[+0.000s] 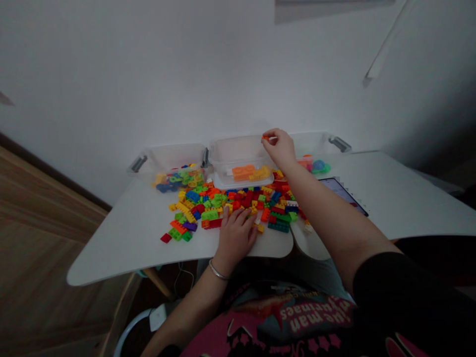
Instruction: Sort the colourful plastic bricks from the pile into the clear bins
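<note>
- Head view: your right grip pinches a small orange brick, raised near the middle clear plastic box; a slack pinch could drop it.
- Your left grip rests palm-down on the near side of the brick pile; you cannot tell whether it holds anything. A careless sweep might push bricks off the bench.
- Your right forearm passes near the tablet; swinging outward could knock it.
</note>
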{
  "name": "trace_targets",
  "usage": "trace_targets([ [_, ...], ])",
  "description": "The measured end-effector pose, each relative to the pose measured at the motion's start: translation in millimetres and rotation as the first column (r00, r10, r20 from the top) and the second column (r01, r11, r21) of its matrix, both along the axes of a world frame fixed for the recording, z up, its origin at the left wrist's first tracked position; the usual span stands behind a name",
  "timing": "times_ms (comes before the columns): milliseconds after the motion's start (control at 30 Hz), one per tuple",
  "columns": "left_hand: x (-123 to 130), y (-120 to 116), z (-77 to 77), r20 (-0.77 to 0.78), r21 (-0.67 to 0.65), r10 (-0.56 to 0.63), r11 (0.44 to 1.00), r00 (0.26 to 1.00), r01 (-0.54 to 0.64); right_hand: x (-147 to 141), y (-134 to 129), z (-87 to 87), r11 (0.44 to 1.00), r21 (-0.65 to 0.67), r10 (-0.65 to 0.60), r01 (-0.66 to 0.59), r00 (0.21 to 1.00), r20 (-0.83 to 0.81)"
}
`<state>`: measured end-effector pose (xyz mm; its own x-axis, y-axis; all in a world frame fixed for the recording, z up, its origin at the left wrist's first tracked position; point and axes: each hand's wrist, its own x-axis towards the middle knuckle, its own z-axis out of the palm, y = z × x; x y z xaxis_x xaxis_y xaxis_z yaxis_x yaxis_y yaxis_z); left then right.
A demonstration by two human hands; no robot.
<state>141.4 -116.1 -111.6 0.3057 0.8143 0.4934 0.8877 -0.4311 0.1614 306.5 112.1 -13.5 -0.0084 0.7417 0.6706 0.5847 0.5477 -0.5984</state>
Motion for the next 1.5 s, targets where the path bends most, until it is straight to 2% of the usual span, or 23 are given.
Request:
trace_targets([
  [133,0.0,-0.3,0.1,0.004,0.003,0.000,1.000,1.000,0.000,-2.7,0.9,-5.7,0.991,-0.100,-0.081,0.090,0.992,0.094],
  [267,0.3,-0.7,0.6,0.010,0.005,-0.002,1.000,1.000,0.002,-1.7,2.0,-9.2,0.986,-0.119,-0.103,0.116,0.989,0.108],
  [433,0.7,-0.9,1.1,0.019,-0.003,-0.001,1.000,1.000,0.001,-0.7,3.5,-8.7,0.980,-0.184,-0.054,0.080,0.989,0.138],
  [567,0.6,-0.6,1.1,0.020,-0.010,-0.004,1.000,1.000,0.004,1.1,-0.9,-6.5,0.982,-0.191,0.008,0.001,0.999,0.048],
  [633,0.6,-0.5,1.0,0.020,-0.009,-0.004,1.000,1.000,0.004,3.6,-10.1,-4.6,0.990,-0.136,0.037,-0.040,0.999,-0.029],
  [733,0.8,-0.8,1.1,0.019,-0.014,-0.003,1.000,1.000,0.003,7.6,-33.7,-1.7,0.998,0.051,0.026,-0.023,0.998,-0.060],
  [800,0.8,-1.2,1.3,0.017,-0.016,-0.003,1.000,1.000,0.003,8.7,-52.4,-1.2,0.991,0.123,0.048,-0.048,0.999,0.001],
  [867,0.7,-1.3,1.5,0.014,-0.013,-0.004,1.000,1.000,0.004,7.8,-70.0,-3.5,0.986,0.104,0.121,-0.133,0.986,0.116],
  [967,0.1,-0.9,1.4,0.006,-0.008,-0.006,1.000,1.000,0.006,2.3,-91.8,-15.0,0.972,-0.001,0.224,-0.233,0.933,0.281],
  [1033,-0.2,-0.3,0.8,0.001,-0.001,-0.008,1.000,1.000,0.008,-3.2,-103.8,-28.0,0.963,-0.095,0.271,-0.254,0.892,0.361],
  [1200,0.1,0.4,0.2,-0.012,0.007,-0.005,1.000,1.000,0.005,-14.5,-124.6,-64.3,0.943,-0.291,0.287,-0.161,0.836,0.467],
  [1333,0.8,-0.3,1.0,-0.005,0.010,-0.003,1.000,1.000,0.003,-15.2,-128.5,-79.7,0.949,-0.298,0.248,-0.104,0.831,0.497],
  [1500,0.9,-0.6,0.3,-0.003,0.013,-0.006,1.000,1.000,0.006,-11.9,-125.9,-85.5,0.952,-0.293,0.225,-0.082,0.839,0.495],
])
